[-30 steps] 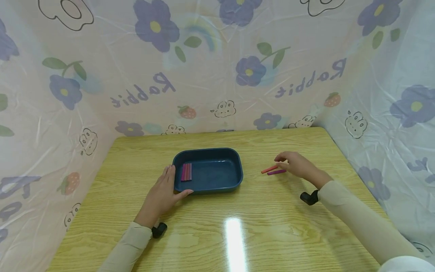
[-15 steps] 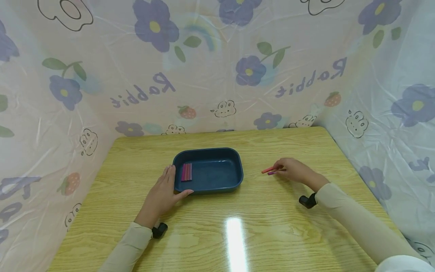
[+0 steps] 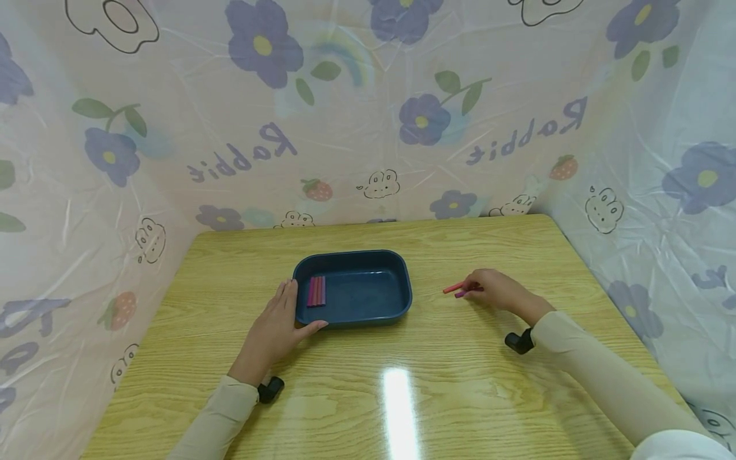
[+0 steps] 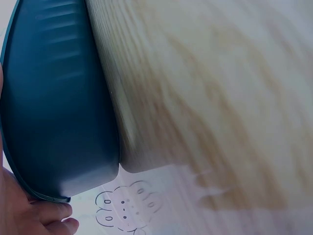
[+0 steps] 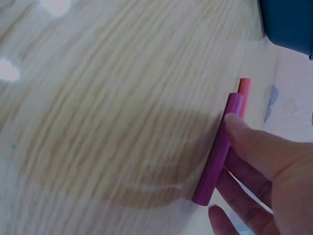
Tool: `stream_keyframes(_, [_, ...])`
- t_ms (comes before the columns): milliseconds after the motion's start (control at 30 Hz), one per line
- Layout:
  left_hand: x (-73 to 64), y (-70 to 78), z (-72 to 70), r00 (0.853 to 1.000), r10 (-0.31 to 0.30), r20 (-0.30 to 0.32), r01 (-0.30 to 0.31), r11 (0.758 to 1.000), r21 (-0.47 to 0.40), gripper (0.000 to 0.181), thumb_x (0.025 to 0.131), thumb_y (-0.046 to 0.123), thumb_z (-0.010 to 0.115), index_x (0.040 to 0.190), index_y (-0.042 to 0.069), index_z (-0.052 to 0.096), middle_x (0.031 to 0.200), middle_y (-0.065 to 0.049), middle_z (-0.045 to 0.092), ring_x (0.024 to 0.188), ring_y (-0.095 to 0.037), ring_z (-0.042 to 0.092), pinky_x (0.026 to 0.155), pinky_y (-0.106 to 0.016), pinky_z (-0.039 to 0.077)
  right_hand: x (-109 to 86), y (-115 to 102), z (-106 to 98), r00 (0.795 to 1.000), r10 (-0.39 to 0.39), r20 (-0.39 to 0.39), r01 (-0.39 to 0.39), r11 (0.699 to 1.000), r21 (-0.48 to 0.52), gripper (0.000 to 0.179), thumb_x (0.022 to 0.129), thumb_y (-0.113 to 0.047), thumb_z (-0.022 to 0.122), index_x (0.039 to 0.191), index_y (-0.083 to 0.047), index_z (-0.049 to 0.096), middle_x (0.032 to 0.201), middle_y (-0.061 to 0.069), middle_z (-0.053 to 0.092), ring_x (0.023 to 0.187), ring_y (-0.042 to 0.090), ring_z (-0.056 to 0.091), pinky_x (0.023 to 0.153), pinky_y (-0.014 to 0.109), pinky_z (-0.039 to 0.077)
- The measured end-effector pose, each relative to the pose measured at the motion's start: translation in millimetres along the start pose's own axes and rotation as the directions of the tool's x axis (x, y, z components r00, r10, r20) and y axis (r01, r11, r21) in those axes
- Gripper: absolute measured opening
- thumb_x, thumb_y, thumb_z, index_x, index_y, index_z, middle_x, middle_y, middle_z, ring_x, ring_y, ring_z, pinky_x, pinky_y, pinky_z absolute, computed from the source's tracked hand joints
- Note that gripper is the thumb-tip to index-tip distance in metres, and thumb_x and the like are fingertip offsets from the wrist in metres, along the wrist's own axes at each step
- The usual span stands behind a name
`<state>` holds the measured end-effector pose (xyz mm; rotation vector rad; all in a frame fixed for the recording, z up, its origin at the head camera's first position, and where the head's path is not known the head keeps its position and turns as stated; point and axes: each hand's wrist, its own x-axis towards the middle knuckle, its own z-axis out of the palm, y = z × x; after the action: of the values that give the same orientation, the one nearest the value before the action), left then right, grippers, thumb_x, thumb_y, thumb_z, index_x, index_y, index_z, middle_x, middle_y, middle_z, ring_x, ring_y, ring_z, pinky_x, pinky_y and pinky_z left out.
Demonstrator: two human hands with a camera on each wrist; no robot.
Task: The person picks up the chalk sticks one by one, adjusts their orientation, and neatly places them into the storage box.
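In the head view my left hand (image 3: 276, 329) rests at the left end of a dark blue tray (image 3: 368, 322). Its fingers lie straight along the left wall, with the thumb over the front rim. Inside, at the left, several pink and purple sticks (image 3: 317, 292) lie side by side. Right of the tray, my right hand (image 3: 499, 292) pinches a smooth purple round stick (image 5: 216, 154) between thumb and fingers, just above the table. A coral-red stick (image 5: 246, 90) sits behind it, partly hidden; whether the fingers also touch that one I cannot tell.
All of this is on a wood-grain table (image 3: 322, 396) with a bright light reflection near its front. A patterned sheet (image 3: 345, 128) with flowers and rabbits hangs behind the table and at both sides.
My right hand has come down a little and to the left, its fingers closing on the purple stick, which has shifted slightly. The left hand and the tray stay in place.
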<state>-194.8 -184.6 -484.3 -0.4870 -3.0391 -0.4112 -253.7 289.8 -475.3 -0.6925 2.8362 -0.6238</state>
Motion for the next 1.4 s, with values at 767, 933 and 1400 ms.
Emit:
stream_keyframes(767, [-0.3,0.7,-0.5,1.000,0.000,-0.003,0.000,1.000,-0.008,0.110,0.077,0.080,0.035,0.149,0.001,0.008,0.153,-0.018,0.013,0.140,-0.031,0.010,0.108,-0.049,0.021,0.5,7.2,-0.2,0.999,-0.004,0.035,0.004,1.000,0.014,0.006,0.086,-0.016,0.067,0.087,-0.010,0.066,0.080,-0.005,0.061,0.070,0.010,0.053,0.065,0.032,0.046])
stream_keyframes(933, [-0.7,1.6,-0.9,1.000,0.002,-0.010,-0.003,1.000,-0.009,0.110,0.077,0.080,0.036,0.149,0.000,0.009,0.152,-0.019,0.015,0.140,-0.032,0.011,0.108,-0.050,0.022,0.2,7.8,-0.6,0.998,-0.003,0.056,0.000,0.999,0.044,0.007,0.086,-0.015,0.068,0.088,-0.009,0.066,0.081,-0.004,0.062,0.070,0.011,0.053,0.064,0.031,0.045])
stream_keyframes(1400, [-1.2,2.0,-1.3,1.000,-0.011,0.008,0.011,1.000,-0.006,0.111,0.077,0.081,0.033,0.149,0.001,0.007,0.153,-0.016,0.011,0.140,-0.029,0.008,0.108,-0.048,0.022,-2.0,9.0,1.8,0.998,-0.033,0.056,0.028,0.996,0.083,0.005,0.088,-0.010,0.065,0.090,-0.006,0.065,0.083,-0.001,0.062,0.072,0.012,0.053,0.064,0.031,0.046])
